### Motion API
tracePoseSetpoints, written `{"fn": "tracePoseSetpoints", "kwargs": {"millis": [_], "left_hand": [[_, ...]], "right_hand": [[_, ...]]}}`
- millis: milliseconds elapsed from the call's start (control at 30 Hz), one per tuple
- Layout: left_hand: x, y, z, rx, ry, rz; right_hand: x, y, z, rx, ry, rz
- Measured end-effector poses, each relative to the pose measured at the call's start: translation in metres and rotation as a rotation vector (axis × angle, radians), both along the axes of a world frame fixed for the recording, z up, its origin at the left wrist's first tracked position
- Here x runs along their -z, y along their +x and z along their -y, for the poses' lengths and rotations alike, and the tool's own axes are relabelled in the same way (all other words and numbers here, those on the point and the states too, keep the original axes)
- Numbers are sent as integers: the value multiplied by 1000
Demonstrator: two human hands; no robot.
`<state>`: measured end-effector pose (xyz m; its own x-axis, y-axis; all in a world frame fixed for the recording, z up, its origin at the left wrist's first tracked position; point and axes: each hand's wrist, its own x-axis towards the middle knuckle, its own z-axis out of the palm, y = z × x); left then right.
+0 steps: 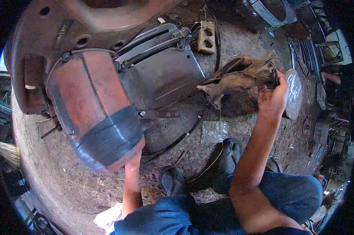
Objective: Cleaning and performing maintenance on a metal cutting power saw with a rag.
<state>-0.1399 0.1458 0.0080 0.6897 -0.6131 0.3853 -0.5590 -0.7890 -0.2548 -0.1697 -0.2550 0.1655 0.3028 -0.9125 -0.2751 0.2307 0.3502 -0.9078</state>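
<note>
One right hand (273, 93) closed on a crumpled brown cloth (239, 75), left hand (135, 157) at lower edge of a red-and-black cover (100, 111), grip too hidden to tell

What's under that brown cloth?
Dirty floor shows around the brown cloth held in the right hand. The spot right beneath is covered, so anything there can't be seen.

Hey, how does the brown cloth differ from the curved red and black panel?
In color, the brown cloth is dull brown, while the curved red and black panel is reddish above and shiny black lower down. In shape, the cloth is crumpled, while the panel looks smooth and rounded. Both are at a hand: the right hand grips the cloth; the left hand is at the panel's lower edge.
</note>
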Motion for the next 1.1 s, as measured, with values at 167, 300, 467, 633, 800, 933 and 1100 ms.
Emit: {"fn": "tracePoseSetpoints", "kwargs": {"millis": [167, 300, 467, 633, 800, 933, 1100], "left_hand": [[-3, -2, 8, -38, 10, -57], [-21, 4, 16, -74, -330, -304], [-24, 8, 13, -63, -431, -364], [8, 4, 11, -246, -507, -528], [-25, 4, 15, -174, -328, -410], [-34, 20, 35, 31, -218, -96], [-7, 41, 16, -230, -382, -525]], "right_hand": [[10, 2, -2, -19, 70, -151], [27, 18, -24, -166, 180, -100], [48, 41, -37, -290, 249, 54], [78, 48, -56, -449, -210, -141], [91, 40, -108, -794, -1136, -604], [97, 45, -130, -765, -1108, -599], [114, 110, -137, -401, -1146, -55]]}}
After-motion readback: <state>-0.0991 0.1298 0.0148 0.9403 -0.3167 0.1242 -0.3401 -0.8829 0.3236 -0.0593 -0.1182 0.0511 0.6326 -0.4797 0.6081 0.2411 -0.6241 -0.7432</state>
